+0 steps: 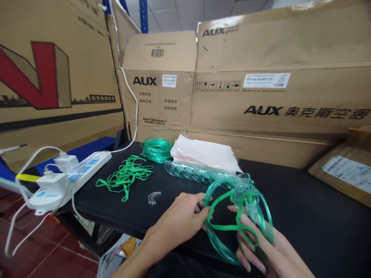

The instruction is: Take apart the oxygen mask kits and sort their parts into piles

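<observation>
My left hand (184,216) pinches the left side of a loop of clear green tubing (222,249), thumb and fingers closed round it. My right hand (261,243) is closed on the loop's right side, just below a clear green oxygen mask (246,189). A green elastic strap (224,227) hangs in a loop from the mask, across the middle of the tubing. Behind the loop lies a row of nested clear masks (197,173). To the left are a heap of green straps (129,173) and a few small thin metal-looking strips (153,197).
Another coil of green tubing (156,149) lies at the back, beside a stack of white sheets or bags (205,152). A white power strip (89,164) with plugs and cables lines the left edge. Cardboard walls (261,92) enclose the black table (301,208); a taped box (344,170) is at right.
</observation>
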Available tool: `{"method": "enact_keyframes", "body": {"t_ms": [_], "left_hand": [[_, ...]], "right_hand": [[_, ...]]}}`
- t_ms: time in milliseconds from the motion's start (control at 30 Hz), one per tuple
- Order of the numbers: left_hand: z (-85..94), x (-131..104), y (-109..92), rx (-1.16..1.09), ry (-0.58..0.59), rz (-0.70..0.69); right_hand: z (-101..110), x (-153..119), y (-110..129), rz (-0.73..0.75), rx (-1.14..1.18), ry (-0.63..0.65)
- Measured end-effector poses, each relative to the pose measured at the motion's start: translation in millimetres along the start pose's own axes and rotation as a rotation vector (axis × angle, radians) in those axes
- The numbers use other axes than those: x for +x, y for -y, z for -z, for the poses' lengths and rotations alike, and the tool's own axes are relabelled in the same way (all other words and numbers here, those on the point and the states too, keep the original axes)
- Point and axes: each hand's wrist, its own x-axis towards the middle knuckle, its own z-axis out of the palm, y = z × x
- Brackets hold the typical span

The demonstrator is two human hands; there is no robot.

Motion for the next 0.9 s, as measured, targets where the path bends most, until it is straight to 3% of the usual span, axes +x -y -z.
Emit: {"method": "enact_keyframes", "body": {"t_ms": [100, 200, 300, 467, 600, 900], "left_hand": [[2.9, -2, -1, -0.041, 0.086, -0.088], [2.4, -5, -4, -0.061, 0.12, -0.101], [-3.7, -6, -7, -0.025, 0.084, -0.128], [-19.9, -6, -6, 0.276, -0.057, -0.135], [-29.1, -7, -10, 0.384, -0.102, -0.146], [-32.9, -11, -20, 0.622, -0.054, -0.282]], "right_hand": [[5, 6, 4, -0.038, -0.014, 0.066], [8, 13, 4, 0.003, -0.033, 0.054], [4, 16, 2, -0.015, 0.072, 0.064], [-13, 18, -4, -0.105, 0.28, 0.066], [-18, 22, -10, -0.071, 0.351, 0.07], [-4, 17, -8, -0.013, 0.396, 0.032]]}}
